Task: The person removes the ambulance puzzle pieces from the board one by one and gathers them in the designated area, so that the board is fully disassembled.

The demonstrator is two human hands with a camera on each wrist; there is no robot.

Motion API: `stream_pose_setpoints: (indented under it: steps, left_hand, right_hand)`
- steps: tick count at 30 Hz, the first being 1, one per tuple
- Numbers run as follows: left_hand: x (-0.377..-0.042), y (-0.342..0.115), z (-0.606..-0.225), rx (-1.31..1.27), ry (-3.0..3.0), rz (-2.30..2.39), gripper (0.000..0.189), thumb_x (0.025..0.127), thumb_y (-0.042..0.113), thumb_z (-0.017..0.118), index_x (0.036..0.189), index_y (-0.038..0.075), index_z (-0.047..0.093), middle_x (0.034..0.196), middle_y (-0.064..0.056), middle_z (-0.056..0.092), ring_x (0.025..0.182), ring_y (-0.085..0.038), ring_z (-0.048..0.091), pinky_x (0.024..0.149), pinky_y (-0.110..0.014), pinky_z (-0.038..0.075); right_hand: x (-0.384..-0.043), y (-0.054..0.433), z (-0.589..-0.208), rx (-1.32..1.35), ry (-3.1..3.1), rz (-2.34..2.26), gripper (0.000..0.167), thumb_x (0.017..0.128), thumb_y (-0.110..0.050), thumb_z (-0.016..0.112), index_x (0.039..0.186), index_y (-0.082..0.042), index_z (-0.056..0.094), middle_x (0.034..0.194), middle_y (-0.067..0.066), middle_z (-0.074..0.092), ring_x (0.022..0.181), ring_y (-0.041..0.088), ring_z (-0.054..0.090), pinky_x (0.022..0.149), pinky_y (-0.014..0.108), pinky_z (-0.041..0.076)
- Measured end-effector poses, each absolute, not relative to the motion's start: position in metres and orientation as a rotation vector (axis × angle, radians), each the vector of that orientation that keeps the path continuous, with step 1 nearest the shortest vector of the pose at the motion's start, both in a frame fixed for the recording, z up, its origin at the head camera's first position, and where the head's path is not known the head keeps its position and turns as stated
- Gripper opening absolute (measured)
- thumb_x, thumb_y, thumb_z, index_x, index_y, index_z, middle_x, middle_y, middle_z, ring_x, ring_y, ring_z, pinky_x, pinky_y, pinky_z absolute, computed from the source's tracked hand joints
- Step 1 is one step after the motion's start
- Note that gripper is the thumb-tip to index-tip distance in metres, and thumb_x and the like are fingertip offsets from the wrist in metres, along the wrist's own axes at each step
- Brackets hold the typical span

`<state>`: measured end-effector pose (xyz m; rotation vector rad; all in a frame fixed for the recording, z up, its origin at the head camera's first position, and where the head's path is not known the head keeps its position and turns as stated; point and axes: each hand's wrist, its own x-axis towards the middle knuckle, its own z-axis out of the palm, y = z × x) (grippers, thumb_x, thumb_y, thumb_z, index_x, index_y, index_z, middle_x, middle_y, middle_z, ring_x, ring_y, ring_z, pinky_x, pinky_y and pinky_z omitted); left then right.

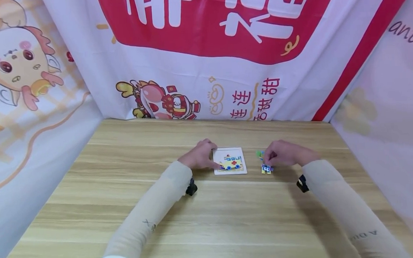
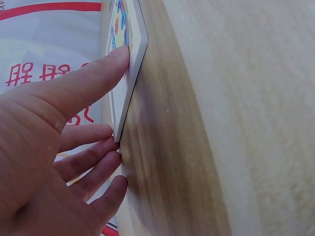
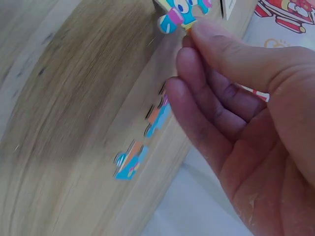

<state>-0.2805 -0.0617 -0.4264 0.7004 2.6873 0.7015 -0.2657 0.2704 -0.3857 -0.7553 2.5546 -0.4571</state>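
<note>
A white square jigsaw board (image 1: 230,174) lies on the table with a yellow vehicle picture partly filled in. My left hand (image 1: 202,155) holds its left side: the thumb lies over the board's face, and the fingertips touch the edge near a corner in the left wrist view. Right of the board, my right hand (image 1: 286,153) pinches a blue jigsaw piece (image 3: 170,20) with printed eyes and pink patches between thumb and fingers. Beneath that hand, in the right wrist view, lie two blue-and-orange jigsaw pieces (image 3: 132,161). A green piece (image 1: 260,154) shows beside the right fingertips.
The wood-grain table (image 1: 211,222) meets a printed cloth (image 1: 196,75) hung along its back edge. More printed cloth hangs at the left and right sides. A dark wrist-worn device (image 1: 191,187) sits under each sleeve cuff.
</note>
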Motion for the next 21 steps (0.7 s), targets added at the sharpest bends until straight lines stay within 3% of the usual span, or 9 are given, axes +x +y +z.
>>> stream_pose_setpoints:
  steps: [21]
  left_hand:
    - [-0.28, -0.063, -0.427, 0.703, 2.677, 0.694, 0.079, 0.089, 0.036, 0.086, 0.153, 0.004, 0.052, 0.153, -0.013, 0.048, 0.141, -0.03, 0.046, 0.124, -0.044, 0.042]
  right_hand:
    - [-0.279, 0.257, -0.393, -0.622, 2.582, -0.304, 0.013, 0.098, -0.008, 0.073, 0.094, -0.018, 0.08, 0.095, -0.005, 0.076, 0.089, 0.012, 0.066, 0.089, 0.036, 0.059]
